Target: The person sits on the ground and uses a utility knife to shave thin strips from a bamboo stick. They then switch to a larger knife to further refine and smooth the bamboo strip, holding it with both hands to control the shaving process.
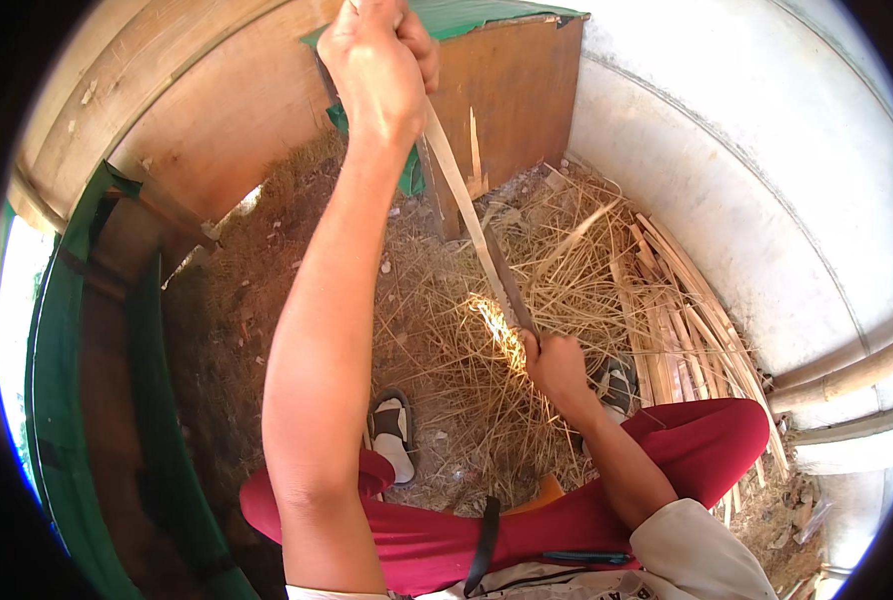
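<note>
Bamboo strip (459, 190), pale and thin, runs on a slant through the middle of the view, well above the litter of shavings on the ground. One strip is in work. Its upper end is clenched in the left hand (382, 65), raised high with the arm extended. Its lower end meets a dark knife blade (512, 290), which the right hand (557, 365) grips by the handle just below the strip's low end.

Step in hand, by judgement: shaving or splitting the strip, with the blade laid against it near the lower end (the exact contact point is washed out by glare). The next move would call for keeping the strip taut from the top hand while the blade holds a shallow, steady angle along the grain; a slack strip would likely let the edge bite in.

Counts: one knife, two hands, both closed on something. Below the strip, two sandalled feet, the left sandal (397, 430) plain, the right sandal (615, 385) half hidden. Right of the strip, one loose pile of cut bamboo slats (682, 320) against a white wall (757, 170). Beyond the strip's top, a wooden board (512, 95). Red trousers (707, 450) lie nearest the camera.
</note>
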Action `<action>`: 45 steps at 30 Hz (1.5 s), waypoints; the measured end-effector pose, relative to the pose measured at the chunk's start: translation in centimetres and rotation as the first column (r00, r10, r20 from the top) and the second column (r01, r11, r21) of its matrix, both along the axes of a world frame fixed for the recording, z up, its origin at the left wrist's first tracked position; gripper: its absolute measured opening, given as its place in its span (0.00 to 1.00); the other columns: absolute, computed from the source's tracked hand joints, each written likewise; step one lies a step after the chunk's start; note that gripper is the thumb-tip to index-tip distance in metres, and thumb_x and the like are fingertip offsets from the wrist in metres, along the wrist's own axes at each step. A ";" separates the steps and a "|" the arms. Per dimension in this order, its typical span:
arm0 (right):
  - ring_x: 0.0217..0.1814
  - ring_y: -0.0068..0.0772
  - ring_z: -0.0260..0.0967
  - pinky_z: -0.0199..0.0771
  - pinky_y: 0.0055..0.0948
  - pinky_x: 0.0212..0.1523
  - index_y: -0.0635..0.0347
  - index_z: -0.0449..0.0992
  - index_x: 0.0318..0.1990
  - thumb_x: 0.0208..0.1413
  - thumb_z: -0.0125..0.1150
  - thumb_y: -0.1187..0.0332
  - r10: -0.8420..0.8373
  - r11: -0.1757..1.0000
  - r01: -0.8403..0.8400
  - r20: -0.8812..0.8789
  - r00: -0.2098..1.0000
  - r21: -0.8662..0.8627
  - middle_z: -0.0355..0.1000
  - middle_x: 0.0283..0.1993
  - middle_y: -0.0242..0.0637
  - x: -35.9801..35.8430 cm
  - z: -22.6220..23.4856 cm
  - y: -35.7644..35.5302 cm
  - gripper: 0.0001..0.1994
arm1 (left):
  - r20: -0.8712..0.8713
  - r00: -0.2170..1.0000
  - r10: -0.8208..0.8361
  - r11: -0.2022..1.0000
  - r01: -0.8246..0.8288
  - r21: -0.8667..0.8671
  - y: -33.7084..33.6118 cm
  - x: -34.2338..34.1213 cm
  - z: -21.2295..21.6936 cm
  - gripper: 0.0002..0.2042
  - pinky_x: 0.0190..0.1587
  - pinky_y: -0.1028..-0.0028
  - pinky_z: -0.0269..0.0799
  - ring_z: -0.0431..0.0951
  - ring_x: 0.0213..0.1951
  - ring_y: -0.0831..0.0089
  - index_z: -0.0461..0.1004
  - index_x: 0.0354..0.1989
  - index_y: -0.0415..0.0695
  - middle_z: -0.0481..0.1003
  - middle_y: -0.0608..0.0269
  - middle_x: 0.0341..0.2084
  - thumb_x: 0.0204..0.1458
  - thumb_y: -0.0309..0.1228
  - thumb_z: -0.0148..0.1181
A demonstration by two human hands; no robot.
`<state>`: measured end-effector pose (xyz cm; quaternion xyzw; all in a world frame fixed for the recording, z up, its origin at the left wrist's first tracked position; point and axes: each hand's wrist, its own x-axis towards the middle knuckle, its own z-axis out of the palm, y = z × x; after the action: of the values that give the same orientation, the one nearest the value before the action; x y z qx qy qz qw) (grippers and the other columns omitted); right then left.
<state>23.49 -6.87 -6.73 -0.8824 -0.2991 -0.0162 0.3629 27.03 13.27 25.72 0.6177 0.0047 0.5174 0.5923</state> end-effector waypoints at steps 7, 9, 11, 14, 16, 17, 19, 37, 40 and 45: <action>0.20 0.48 0.72 0.73 0.41 0.22 0.71 0.78 0.30 0.63 0.54 0.62 0.099 0.946 -0.101 -0.021 0.995 -0.308 0.71 0.20 0.51 -1.2 -17.9 -4.2 0.18 | 0.064 0.992 -0.108 0.994 0.108 0.000 -0.9 1.5 0.6 0.18 0.12 0.75 0.48 0.54 0.11 0.79 0.60 0.24 0.48 0.57 0.71 0.12 0.67 0.43 0.40; 0.25 0.51 0.74 0.77 0.46 0.29 0.73 0.77 0.30 0.64 0.52 0.61 0.154 0.887 -0.185 -0.105 0.982 -0.423 0.72 0.23 0.54 -1.0 -20.2 -3.8 0.20 | 0.086 0.987 -0.135 0.991 0.136 -0.006 -1.0 0.6 0.5 0.20 0.12 0.75 0.48 0.54 0.11 0.79 0.59 0.23 0.48 0.57 0.70 0.11 0.67 0.44 0.40; 0.26 0.52 0.74 0.78 0.48 0.32 0.75 0.77 0.29 0.65 0.51 0.60 0.055 0.894 -0.189 -0.318 0.946 -0.406 0.73 0.24 0.55 -0.6 -16.6 -2.4 0.22 | 0.080 0.988 -0.132 0.991 0.134 -0.010 -1.2 0.7 0.0 0.21 0.12 0.75 0.48 0.55 0.11 0.79 0.59 0.23 0.49 0.58 0.70 0.11 0.67 0.46 0.40; 0.19 0.48 0.71 0.76 0.45 0.25 0.75 0.75 0.21 0.65 0.53 0.57 -0.057 0.910 -0.145 -0.463 0.884 -0.388 0.72 0.19 0.52 -0.6 -16.7 -1.7 0.27 | 0.071 0.994 -0.083 0.996 0.081 0.032 -1.4 0.5 0.6 0.22 0.12 0.75 0.48 0.55 0.11 0.79 0.59 0.22 0.49 0.58 0.70 0.11 0.67 0.47 0.40; 0.15 0.45 0.68 0.73 0.43 0.21 0.75 0.74 0.19 0.64 0.54 0.56 -0.046 0.920 -0.133 -0.439 0.897 -0.369 0.69 0.15 0.51 -0.2 -16.4 -1.3 0.28 | 0.062 0.993 -0.099 0.993 0.095 0.072 -0.9 0.3 0.1 0.22 0.12 0.75 0.48 0.54 0.11 0.79 0.59 0.22 0.49 0.58 0.69 0.11 0.67 0.48 0.41; 0.13 0.44 0.67 0.72 0.42 0.19 0.75 0.73 0.17 0.64 0.54 0.55 -0.040 0.922 -0.135 -0.435 0.899 -0.362 0.68 0.13 0.50 -0.7 -16.1 -1.2 0.29 | 0.056 0.994 -0.098 0.995 0.096 0.028 -0.8 0.3 0.0 0.22 0.12 0.75 0.48 0.55 0.10 0.79 0.59 0.22 0.49 0.58 0.69 0.11 0.67 0.48 0.41; 0.11 0.41 0.65 0.70 0.42 0.17 0.74 0.73 0.16 0.64 0.55 0.55 -0.114 0.925 -0.101 -0.521 0.846 -0.366 0.66 0.11 0.49 -0.9 -16.0 -2.0 0.30 | 0.055 0.993 -0.100 0.993 0.103 -0.057 -1.1 0.6 0.3 0.22 0.11 0.75 0.49 0.55 0.10 0.79 0.59 0.22 0.49 0.58 0.69 0.11 0.67 0.48 0.41; 0.30 0.59 0.73 0.73 0.55 0.31 0.66 0.72 0.48 0.71 0.34 0.53 -0.304 0.836 0.108 -0.290 0.907 -0.538 0.74 0.29 0.56 -2.3 -15.8 -6.2 0.24 | 0.048 0.995 -0.086 0.995 0.083 0.060 -2.8 0.1 0.2 0.21 0.15 0.74 0.44 0.51 0.12 0.80 0.57 0.23 0.46 0.53 0.70 0.11 0.68 0.45 0.40; 0.26 0.60 0.72 0.72 0.56 0.29 0.64 0.71 0.48 0.71 0.34 0.53 -0.203 0.880 0.037 -0.304 0.931 -0.473 0.72 0.26 0.54 -2.8 -15.8 -7.1 0.23 | 0.058 0.989 -0.135 0.991 0.134 0.023 -1.9 -0.3 0.1 0.20 0.16 0.74 0.39 0.47 0.12 0.80 0.56 0.23 0.45 0.50 0.71 0.11 0.67 0.44 0.41; 0.25 0.60 0.71 0.72 0.58 0.29 0.66 0.72 0.47 0.71 0.34 0.53 -0.209 0.918 0.099 -0.256 0.944 -0.385 0.71 0.25 0.56 -3.5 -16.4 -7.2 0.24 | 0.060 0.981 -0.186 0.982 0.185 0.031 -2.2 -0.3 0.0 0.20 0.16 0.74 0.39 0.47 0.12 0.80 0.57 0.24 0.45 0.50 0.71 0.11 0.67 0.44 0.41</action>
<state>19.97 -14.03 -23.12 -0.9480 -0.1687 0.1416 0.2296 26.68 11.05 25.67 0.6062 -0.0780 0.4792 0.6299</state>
